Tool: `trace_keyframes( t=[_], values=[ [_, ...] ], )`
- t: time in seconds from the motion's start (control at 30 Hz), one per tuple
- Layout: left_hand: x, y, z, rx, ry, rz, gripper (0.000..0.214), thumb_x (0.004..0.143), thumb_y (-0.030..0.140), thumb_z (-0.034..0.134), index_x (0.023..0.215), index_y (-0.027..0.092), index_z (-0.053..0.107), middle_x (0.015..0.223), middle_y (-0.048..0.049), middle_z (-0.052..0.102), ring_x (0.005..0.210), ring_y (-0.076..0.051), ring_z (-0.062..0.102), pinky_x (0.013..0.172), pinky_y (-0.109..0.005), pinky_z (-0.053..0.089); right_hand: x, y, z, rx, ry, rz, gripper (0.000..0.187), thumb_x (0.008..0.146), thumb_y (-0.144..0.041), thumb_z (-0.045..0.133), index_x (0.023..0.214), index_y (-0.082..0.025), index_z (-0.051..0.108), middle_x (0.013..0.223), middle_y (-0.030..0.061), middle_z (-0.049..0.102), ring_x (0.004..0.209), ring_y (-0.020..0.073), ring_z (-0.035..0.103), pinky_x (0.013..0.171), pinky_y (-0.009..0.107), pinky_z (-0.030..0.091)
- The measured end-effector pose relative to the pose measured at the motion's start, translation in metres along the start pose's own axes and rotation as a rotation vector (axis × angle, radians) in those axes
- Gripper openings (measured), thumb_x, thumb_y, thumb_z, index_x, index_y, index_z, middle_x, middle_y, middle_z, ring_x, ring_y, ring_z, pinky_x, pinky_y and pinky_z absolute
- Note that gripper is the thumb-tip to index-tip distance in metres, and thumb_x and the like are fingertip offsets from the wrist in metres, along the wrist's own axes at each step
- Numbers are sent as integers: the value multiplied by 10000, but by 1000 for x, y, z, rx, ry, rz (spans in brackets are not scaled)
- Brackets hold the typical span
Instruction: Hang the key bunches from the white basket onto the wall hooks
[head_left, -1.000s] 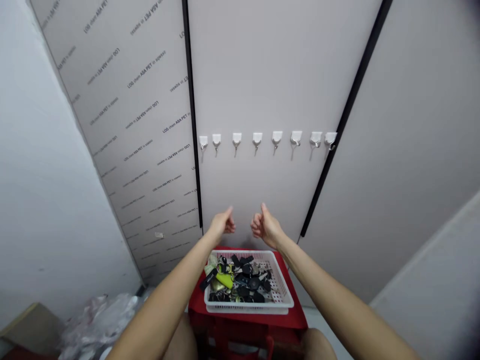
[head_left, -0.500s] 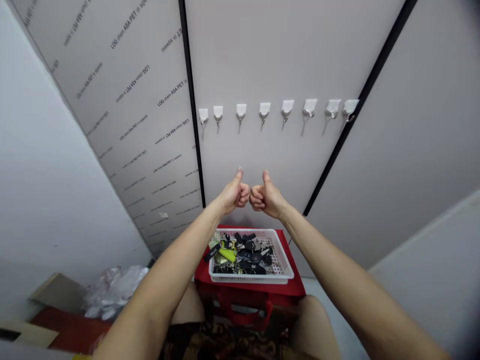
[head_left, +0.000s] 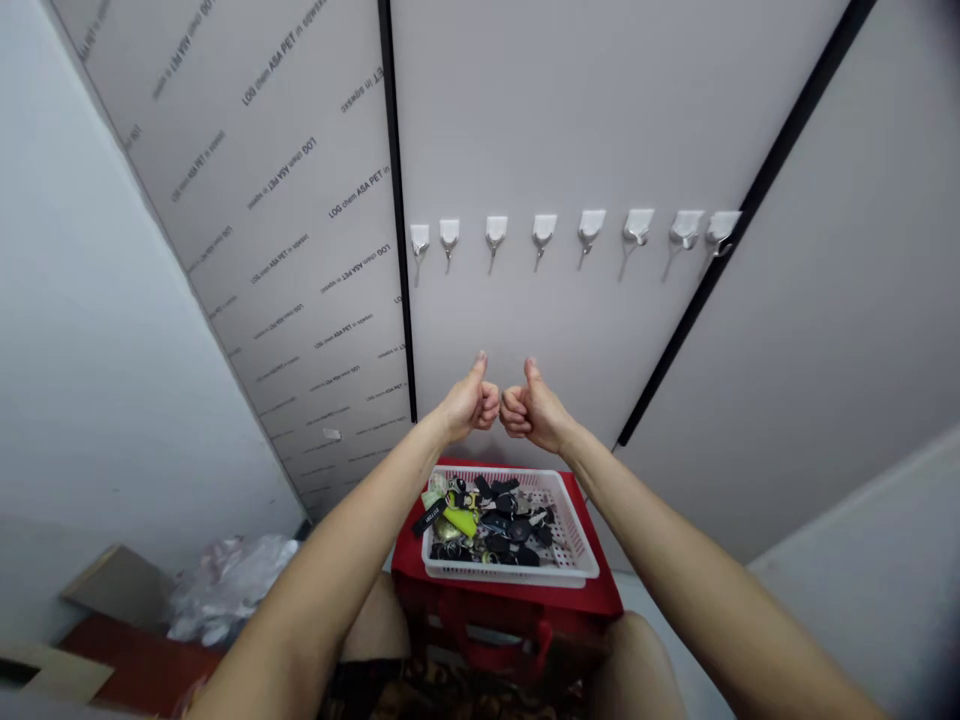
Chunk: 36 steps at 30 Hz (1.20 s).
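Note:
My left hand and my right hand are held up side by side, knuckles close together. Both are curled into fists with the thumbs pointing up, and nothing shows in either. Below them a white plastic basket holds a heap of keys, many with black fobs. A lime-green tag lies among them, and a black strap hangs over the basket's left rim. Above my hands, a row of several white adhesive hooks runs across the grey panel, with nothing hanging from them.
The basket rests on a red bag with handles, between my knees. Black strips edge the panel. Clear plastic bags and a brown board lie at lower left. White walls stand on both sides.
The whole view has shifted slightly, so the hooks and basket appear a little lower and further right. Both hands keep the same thumbs-up pose.

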<state>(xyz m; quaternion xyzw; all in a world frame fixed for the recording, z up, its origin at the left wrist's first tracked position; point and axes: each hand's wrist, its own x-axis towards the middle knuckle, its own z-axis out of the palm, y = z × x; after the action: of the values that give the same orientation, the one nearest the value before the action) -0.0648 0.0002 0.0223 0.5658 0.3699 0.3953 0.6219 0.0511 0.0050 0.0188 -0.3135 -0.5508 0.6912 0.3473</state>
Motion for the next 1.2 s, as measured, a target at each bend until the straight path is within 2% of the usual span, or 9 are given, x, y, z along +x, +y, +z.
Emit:
trace_keyframes(
  t=[0.07,0.17,0.27,0.37,0.47,0.57,0.77,0.97,1.2],
  values=[
    [-5,-19,-4,135,102,-15,519,615,607,178,440,147,345,372,33,359,341,-44,332,387,-181,273,-1,12,-1,-57,29,46,539,616,-636,157,377,-160,238,283,-68,235,246,17,175,297,163,142],
    [-21,-61,-11,596,210,-54,391,605,509,355,532,137,453,492,8,459,478,-84,429,498,-217,340,-2,39,-7,-229,134,103,494,637,-582,256,391,-154,290,296,-67,275,246,19,230,294,163,168],
    [-39,-98,-16,1138,195,23,261,537,394,507,639,153,527,693,-35,526,704,-161,457,637,-276,344,-5,70,-14,-443,207,171,438,629,-528,350,412,-147,344,321,-59,335,255,23,278,291,165,199],
    [-49,-116,-18,1372,175,151,188,537,265,535,697,166,531,810,-53,517,823,-194,425,709,-311,319,-9,93,-18,-672,136,310,390,607,-489,416,442,-136,421,359,-42,403,263,31,315,279,166,207],
    [-48,-118,-20,1210,314,147,141,585,212,488,717,166,506,780,-39,524,784,-168,446,694,-297,332,-15,107,-20,-787,14,417,359,609,-472,425,517,-131,490,406,-23,464,294,48,373,276,163,227],
    [-43,-112,-20,738,441,107,148,617,220,456,749,155,468,727,-18,531,681,-123,476,631,-248,362,-17,111,-18,-685,14,362,340,638,-457,397,688,-144,520,484,-16,509,333,50,410,289,151,256],
    [-41,-83,-6,47,301,134,191,529,175,547,695,140,460,628,21,533,558,-70,478,549,-181,358,-7,79,2,-246,177,-40,311,643,-370,420,833,-139,506,645,9,529,531,69,480,425,162,364],
    [-40,-48,1,-200,363,147,269,491,204,591,725,123,483,537,37,522,450,-44,450,484,-165,339,-2,32,14,-41,319,-228,330,608,-303,456,896,-144,481,733,30,540,631,101,490,465,183,367],
    [-31,-20,4,-261,427,199,298,472,188,601,726,104,472,498,35,501,426,-41,442,460,-163,344,13,-15,32,-287,432,-446,303,627,-363,415,726,-104,536,551,6,493,479,69,406,416,181,305]
  ],
)
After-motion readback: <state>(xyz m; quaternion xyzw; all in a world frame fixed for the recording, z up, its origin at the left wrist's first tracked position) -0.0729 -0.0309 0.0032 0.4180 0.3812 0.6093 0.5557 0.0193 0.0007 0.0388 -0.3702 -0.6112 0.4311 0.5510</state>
